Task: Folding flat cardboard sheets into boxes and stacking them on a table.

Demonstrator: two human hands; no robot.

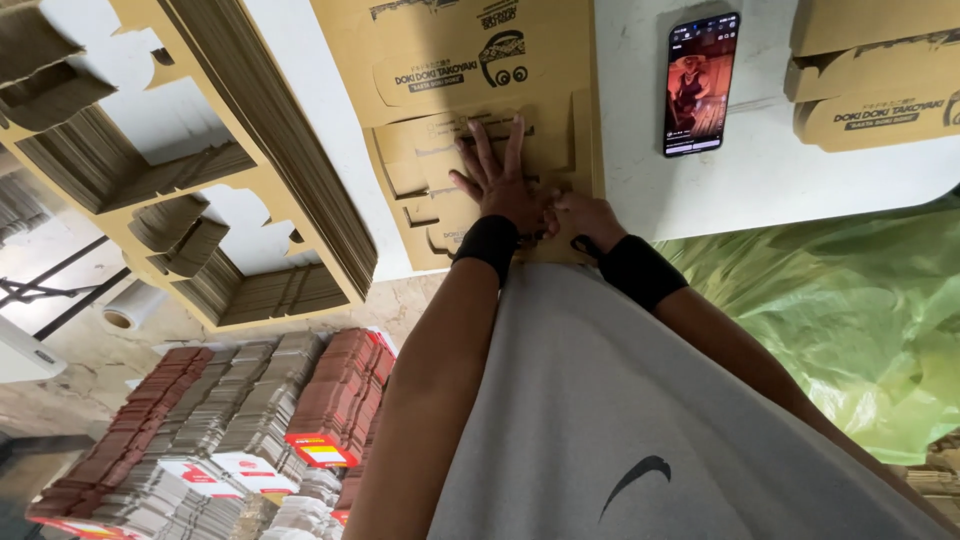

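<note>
Nearest the camera, the person's grey shirt point(640, 420) is filling the lower frame, and both forearms, each wearing a black wristband point(489, 243), are reaching forward over the white table point(780, 170) edge. The left hand point(497, 180) is lying flat with its fingers spread wide, palm down on the flat die-cut cardboard box blank point(480, 150); this placement appears to be pinning the sheet so that it is not sliding. The right hand point(585, 217) is curled, fingers narrowed, touching the near edge of the same blank just beside the left hand; whether it is gripping a flap cannot be determined. The blank is resting on top of a stack of like blanks at the table's near edge, directly ahead of the body. Farther out, a smartphone point(700, 83) with a lit screen is lying face up on the table, apart from the work. At the far right, folded cardboard boxes point(870, 90) are being stacked. To the left, tall stacks of blanks point(250, 170) are standing; below them, packed cartons point(250, 420) are sitting on the floor. A green plastic bag point(850, 310) is hanging at the right.
</note>
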